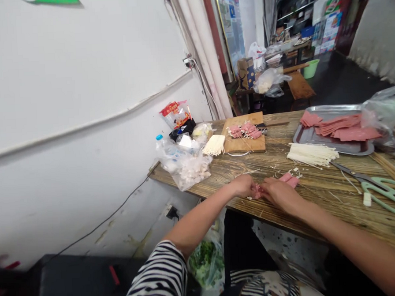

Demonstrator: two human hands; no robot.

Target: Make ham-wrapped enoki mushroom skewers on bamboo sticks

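Near the table's front edge, my left hand and my right hand meet, fingers closed around a small pink meat roll. My fingers hide most of that roll. Just beyond my right hand lie finished-looking pink rolls with white enoki ends sticking out. A bundle of enoki mushrooms rests farther right, beside a metal tray of flat pink meat slices. On the cutting board sit more rolls, with another enoki bunch at its left.
Scissors with pale green handles lie at the right. A clear plastic bag with pale pieces stands at the table's left end. Another plastic bag overlaps the tray. Under the table is a bag of leafy greens. A white wall borders the left.
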